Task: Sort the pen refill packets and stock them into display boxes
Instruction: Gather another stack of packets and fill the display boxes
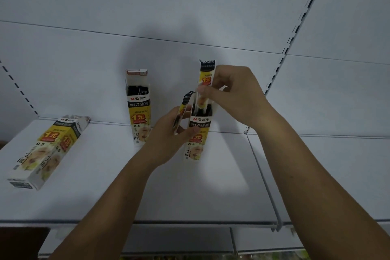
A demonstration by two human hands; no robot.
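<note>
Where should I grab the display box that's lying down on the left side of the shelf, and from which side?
Grip the lying display box across its narrow width at mid-body, coming down from above. It lies flat on the shelf, broad face up, apart from the other boxes. Probably avoid its torn open end near the back wall: it looks crumpled and flimsy.
</note>
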